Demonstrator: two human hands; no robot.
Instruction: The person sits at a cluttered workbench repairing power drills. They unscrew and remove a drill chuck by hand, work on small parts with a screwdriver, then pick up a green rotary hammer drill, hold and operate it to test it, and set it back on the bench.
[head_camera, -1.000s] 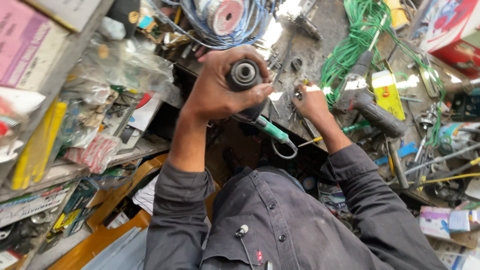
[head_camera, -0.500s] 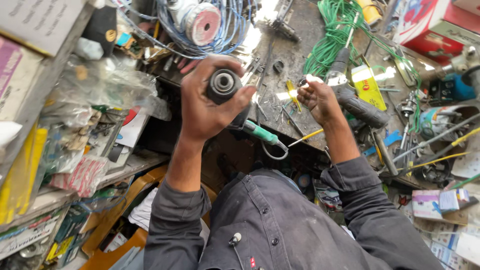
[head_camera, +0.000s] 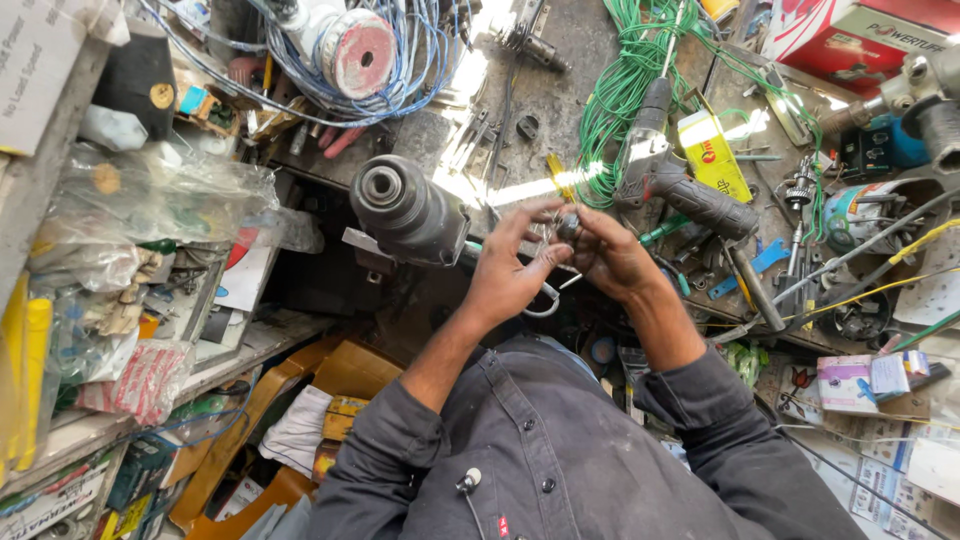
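Both hands, left hand (head_camera: 515, 270) and right hand (head_camera: 605, 255), pinch a small metal part (head_camera: 567, 226) beside the grey cylindrical tool housing (head_camera: 405, 210) on the worktop (head_camera: 560, 80), steadying it.

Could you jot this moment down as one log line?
left hand: fingers on small part | right hand: pinching same part | drill: lying beside left hand, unheld | bench: cluttered

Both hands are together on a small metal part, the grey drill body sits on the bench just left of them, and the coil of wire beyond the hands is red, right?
Not quite: the coil of wire is green, not red, as the head view shows. The rest holds: the left hand and right hand meet on a small metal part, with the grey drill body on the bench just left of them.
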